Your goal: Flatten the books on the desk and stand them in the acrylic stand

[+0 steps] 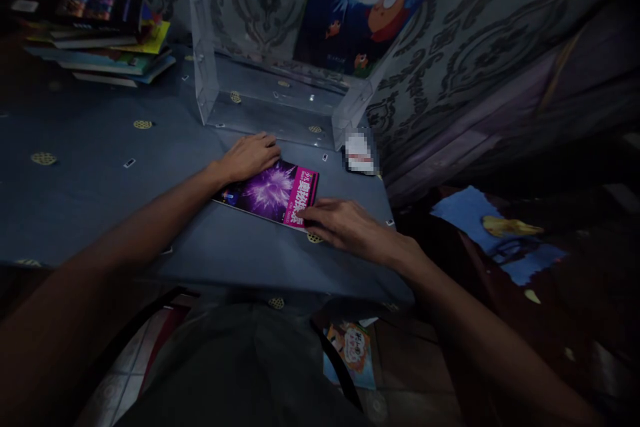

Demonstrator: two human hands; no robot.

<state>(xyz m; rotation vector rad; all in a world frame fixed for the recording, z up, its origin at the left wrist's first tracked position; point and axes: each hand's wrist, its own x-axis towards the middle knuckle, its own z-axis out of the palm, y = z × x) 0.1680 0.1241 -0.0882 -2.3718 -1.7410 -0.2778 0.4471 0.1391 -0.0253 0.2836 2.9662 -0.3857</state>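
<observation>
A thin book (267, 192) with a dark cover, a purple burst and a pink title strip lies flat on the cloth-covered table. My left hand (250, 157) lies palm down over its far left edge, fingers stretched toward the right and not gripping. At the near right corner, my right hand (347, 223) has its thumb on the pink strip and its fingers closed along the edge; the fingertips are partly hidden. Just beyond the book stands a clear plastic rack (270, 120), with a blue picture book (325, 33) featuring orange fish upright at its right.
A stack of books (107, 47) sits at the back left of the table (75, 207). A small blurred-out item (360, 152) lies by the rack's right corner. Another book (353, 353) is below the table edge, and a blue sheet (495, 233) lies at the right.
</observation>
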